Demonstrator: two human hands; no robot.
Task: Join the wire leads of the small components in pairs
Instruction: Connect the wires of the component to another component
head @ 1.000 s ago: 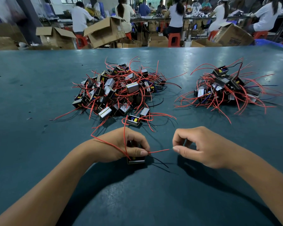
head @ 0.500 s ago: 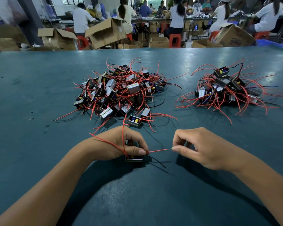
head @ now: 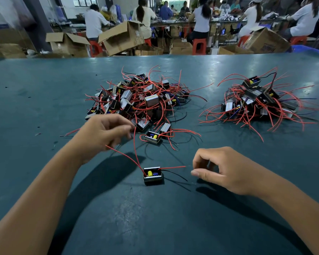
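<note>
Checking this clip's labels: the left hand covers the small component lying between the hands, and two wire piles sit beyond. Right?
Not quite. The head view shows the component lying uncovered; the left hand is raised nearer the larger pile. The smaller pile is there.

Left hand [head: 103, 133] has let go of the component [head: 153, 175] and lifted toward the frame centre, near the left pile [head: 142, 100]; blurred. Component now sits uncovered on the table, lower centre. Right hand [head: 223, 170] no longer pinches the red lead [head: 173, 167]; lead tip lies free just left of it.
</note>
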